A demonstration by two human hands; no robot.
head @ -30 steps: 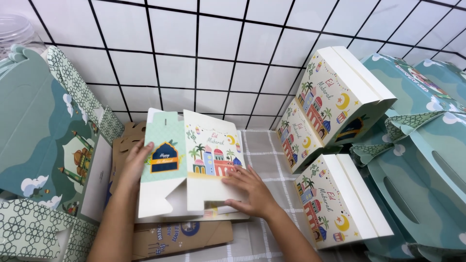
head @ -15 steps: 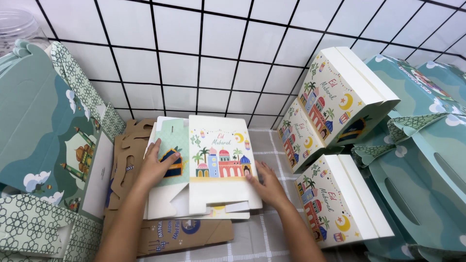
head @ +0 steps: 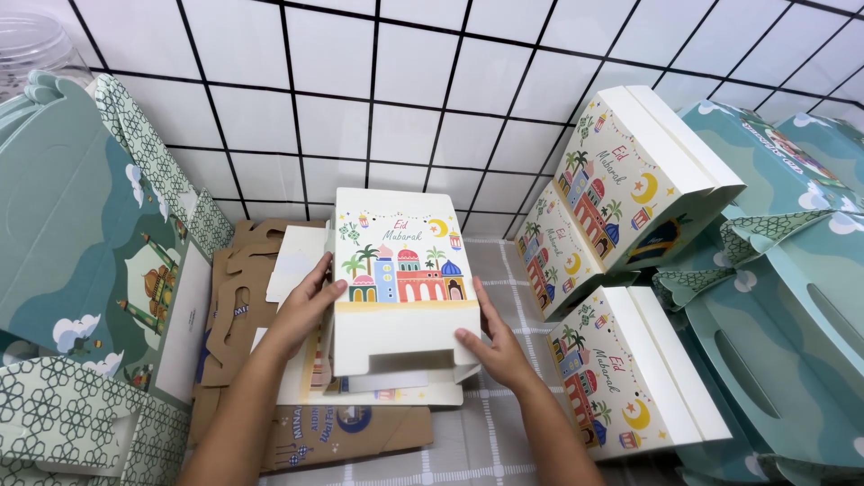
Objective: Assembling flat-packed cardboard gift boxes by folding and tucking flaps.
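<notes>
A white tiled wall (head: 432,99) with dark grout closes off the back, and large teal gift boxes (head: 783,297) crowd the right side while another teal box (head: 72,234) with cloud and tower prints fills the left. Against the right pile lean three cream boxes (head: 621,261) printed with colourful domed buildings and crescents, stacked on their sides. Between these two banks a narrow strip of checked cloth (head: 504,432) is the only open room, and part of it is taken by flat brown cardboard blanks (head: 243,297) lying to the left and in front. In the middle stands the half-folded cream box (head: 402,279), its printed face up and its bottom flaps loose over flat cream sheets (head: 378,391) beneath. The left hand (head: 301,310) presses against its left edge, thumb on the printed face and fingers spread behind. The right hand (head: 495,342) clasps the lower right corner, thumb on top. Both forearms reach in from the bottom edge, angled inward.
</notes>
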